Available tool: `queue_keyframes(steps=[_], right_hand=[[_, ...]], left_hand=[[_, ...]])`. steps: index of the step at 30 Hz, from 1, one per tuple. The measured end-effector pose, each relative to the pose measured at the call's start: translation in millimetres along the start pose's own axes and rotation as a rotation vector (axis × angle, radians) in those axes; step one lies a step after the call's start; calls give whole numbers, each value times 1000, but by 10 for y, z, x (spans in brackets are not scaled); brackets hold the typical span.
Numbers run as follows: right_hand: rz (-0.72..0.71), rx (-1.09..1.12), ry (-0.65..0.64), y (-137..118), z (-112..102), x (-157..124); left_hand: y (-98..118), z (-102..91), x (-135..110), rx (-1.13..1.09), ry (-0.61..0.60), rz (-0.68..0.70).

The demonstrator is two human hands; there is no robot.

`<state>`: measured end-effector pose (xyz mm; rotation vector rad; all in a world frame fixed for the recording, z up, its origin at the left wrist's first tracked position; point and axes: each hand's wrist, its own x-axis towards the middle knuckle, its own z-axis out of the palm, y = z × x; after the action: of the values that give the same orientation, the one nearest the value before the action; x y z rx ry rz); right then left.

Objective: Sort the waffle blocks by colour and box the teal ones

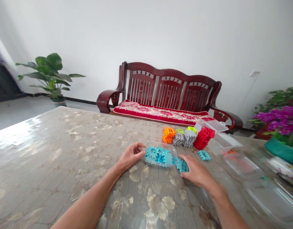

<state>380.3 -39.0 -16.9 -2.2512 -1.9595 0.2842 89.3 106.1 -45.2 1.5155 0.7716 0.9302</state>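
A clear plastic container (158,164) full of loose light-blue interlocking pieces (156,153) sits on the table in front of me. My left hand (131,156) grips its left end, thumb and curled fingers at the rim. Just off the container's right end, my right hand (195,170) holds a small stack of teal interlocking blocks (182,165) between thumb and fingers, low over the table or resting on it; I cannot tell which. One more teal block (204,155) lies flat beyond my right hand.
Behind the container stand stacks of orange blocks (168,135), grey blocks (189,139) and red blocks (203,137). To the right are a clear box (221,143) and clear lids or trays (244,165). A teal flowerpot (281,151) stands at the table's right side.
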Motion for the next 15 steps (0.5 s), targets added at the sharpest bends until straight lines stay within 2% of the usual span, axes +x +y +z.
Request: queue_keyframes(steps=[5, 9, 15], right_hand=[[8, -96, 79, -70, 26, 14], [30, -87, 135, -32, 13, 13], [128, 65, 321, -5, -265, 34]], left_hand=[[5, -3, -4, 2, -5, -3], [5, -7, -5, 10, -6, -2], [-22, -9, 11, 7, -5, 4]])
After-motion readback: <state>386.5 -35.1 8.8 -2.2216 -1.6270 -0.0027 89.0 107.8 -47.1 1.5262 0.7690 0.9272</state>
